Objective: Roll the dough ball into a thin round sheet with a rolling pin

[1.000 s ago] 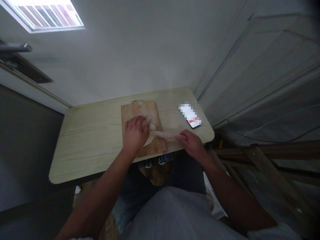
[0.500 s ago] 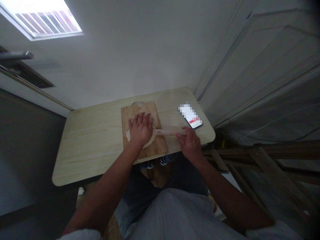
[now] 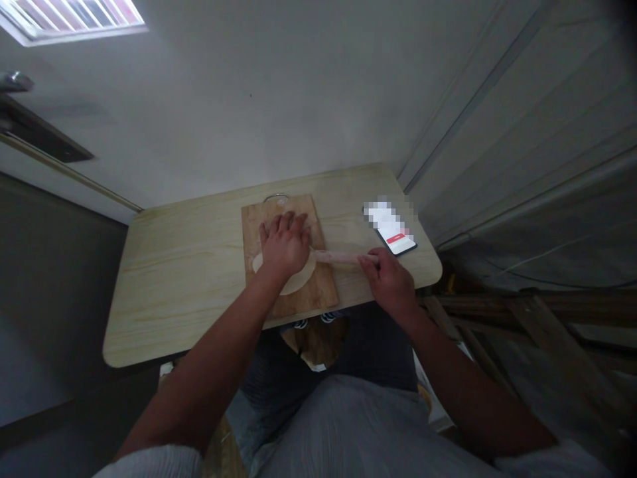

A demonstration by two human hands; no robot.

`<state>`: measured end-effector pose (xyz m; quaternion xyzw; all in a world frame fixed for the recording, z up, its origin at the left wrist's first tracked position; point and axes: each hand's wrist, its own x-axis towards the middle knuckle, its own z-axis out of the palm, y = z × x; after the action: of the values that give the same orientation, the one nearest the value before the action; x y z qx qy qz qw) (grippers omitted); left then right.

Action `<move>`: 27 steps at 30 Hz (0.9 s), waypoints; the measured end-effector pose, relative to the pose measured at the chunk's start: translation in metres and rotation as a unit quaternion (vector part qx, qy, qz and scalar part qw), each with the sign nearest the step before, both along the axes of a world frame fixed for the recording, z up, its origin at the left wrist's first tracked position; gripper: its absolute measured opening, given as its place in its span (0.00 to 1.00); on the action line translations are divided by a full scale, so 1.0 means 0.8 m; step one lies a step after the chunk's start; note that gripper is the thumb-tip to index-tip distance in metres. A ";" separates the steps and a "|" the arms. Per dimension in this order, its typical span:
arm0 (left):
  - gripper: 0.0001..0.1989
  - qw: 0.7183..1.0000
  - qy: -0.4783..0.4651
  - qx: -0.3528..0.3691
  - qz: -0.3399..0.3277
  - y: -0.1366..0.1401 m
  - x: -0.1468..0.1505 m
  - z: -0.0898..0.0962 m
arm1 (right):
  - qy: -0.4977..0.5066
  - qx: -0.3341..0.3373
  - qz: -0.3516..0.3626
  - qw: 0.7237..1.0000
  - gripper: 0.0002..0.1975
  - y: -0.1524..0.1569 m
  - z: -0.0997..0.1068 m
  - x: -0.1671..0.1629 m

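Note:
A round, flat sheet of pale dough (image 3: 298,282) lies on a wooden cutting board (image 3: 298,304), partly covered by my left hand (image 3: 286,240). That hand is laid out flat, fingers spread, over the far part of the dough. My right hand (image 3: 391,273) is closed around the right end of a slim, pale rolling pin (image 3: 341,256). The pin reaches leftward across the board's right edge to the side of my left hand, by the dough's edge. Whether its far tip rests on the dough is hard to make out.
The board rests on a light wood-patterned table (image 3: 174,265) against a white door. A phone (image 3: 401,242) with a lit screen lies at the table's right. A metal handle (image 3: 276,197) shows at the board's far end. Wooden beams (image 3: 497,305) stand at the right.
My right hand and the rolling pin have shifted slightly to the right in view. My left hand stays on the dough, a little higher in view. The camera view has tilted somewhat.

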<state>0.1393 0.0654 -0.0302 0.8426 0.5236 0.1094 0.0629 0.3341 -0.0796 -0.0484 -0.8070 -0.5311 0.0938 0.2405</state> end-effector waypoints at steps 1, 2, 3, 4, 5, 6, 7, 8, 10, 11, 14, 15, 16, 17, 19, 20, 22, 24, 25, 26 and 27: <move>0.25 1.000 -0.001 -0.002 -0.002 0.002 0.001 0.000 | 0.002 -0.008 -0.005 1.000 0.24 0.001 0.001 0.000; 0.25 1.000 0.000 -0.005 -0.004 0.004 0.002 0.000 | 0.003 -0.016 -0.009 1.000 0.24 0.001 0.002 0.000; 0.25 1.000 0.001 -0.010 -0.006 0.006 0.002 0.000 | 0.003 -0.024 -0.012 1.000 0.25 0.002 0.002 0.000; 0.25 1.000 0.004 -0.015 -0.007 0.008 0.003 0.000 | 0.003 -0.031 -0.015 0.999 0.25 0.003 0.003 0.001; 0.25 1.000 0.007 -0.019 -0.008 0.011 0.004 0.000 | 0.003 -0.038 -0.018 0.999 0.26 0.004 0.003 0.001; 0.25 1.000 0.010 -0.021 -0.008 0.013 0.005 0.000 | 0.002 -0.044 -0.021 0.999 0.26 0.005 0.004 0.002; 0.25 1.000 0.013 -0.022 -0.009 0.016 0.006 0.000 | 0.001 -0.049 -0.025 0.998 0.26 0.006 0.004 0.002; 0.26 1.000 0.015 -0.022 -0.009 0.018 0.007 0.000 | -0.001 -0.054 -0.029 0.998 0.27 0.008 0.005 0.003; 0.26 1.000 0.017 -0.024 -0.010 0.023 0.009 0.000 | -0.003 -0.061 -0.037 0.997 0.28 0.011 0.005 0.004; 0.26 0.999 0.016 -0.025 -0.011 0.025 0.009 0.000 | -0.002 -0.063 -0.041 0.997 0.28 0.012 0.005 0.005; 0.27 1.000 0.012 -0.024 -0.017 0.031 0.013 0.002 | 0.004 -0.069 -0.046 0.997 0.28 0.016 0.006 0.007; 0.26 1.000 0.009 -0.021 -0.019 0.033 0.014 0.002 | 0.007 -0.071 -0.046 0.996 0.28 0.016 0.006 0.007; 0.26 1.000 0.007 -0.019 -0.022 0.036 0.015 0.003 | 0.010 -0.073 -0.046 0.996 0.28 0.017 0.006 0.008; 0.26 1.000 0.004 -0.017 -0.023 0.038 0.017 0.003 | 0.012 -0.074 -0.046 0.996 0.28 0.018 0.006 0.008; 0.26 1.000 0.002 -0.018 -0.026 0.043 0.019 0.003 | 0.013 -0.073 -0.048 0.996 0.28 0.018 0.006 0.009; 0.26 0.999 0.002 -0.018 -0.027 0.044 0.021 0.003 | 0.013 -0.072 -0.048 0.996 0.28 0.019 0.006 0.009; 0.26 0.999 0.002 -0.015 -0.029 0.046 0.022 0.004 | 0.012 -0.075 -0.049 0.996 0.28 0.019 0.007 0.009; 0.26 0.999 0.003 -0.009 -0.031 0.045 0.023 0.003 | 0.011 -0.080 -0.046 0.996 0.28 0.017 0.008 0.009; 0.25 0.999 0.004 -0.007 -0.032 0.044 0.022 0.003 | 0.009 -0.082 -0.042 0.996 0.28 0.016 0.009 0.009; 0.25 0.999 0.006 -0.005 -0.033 0.043 0.021 0.003 | 0.008 -0.083 -0.038 0.996 0.27 0.014 0.010 0.008; 0.25 0.999 0.007 -0.003 -0.034 0.041 0.020 0.002 | 0.006 -0.082 -0.033 0.996 0.27 0.012 0.010 0.007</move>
<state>0.1552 0.0986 -0.0283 0.8602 0.4958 0.0999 0.0658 0.3401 -0.0698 -0.0401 -0.8404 -0.4932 0.1343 0.1800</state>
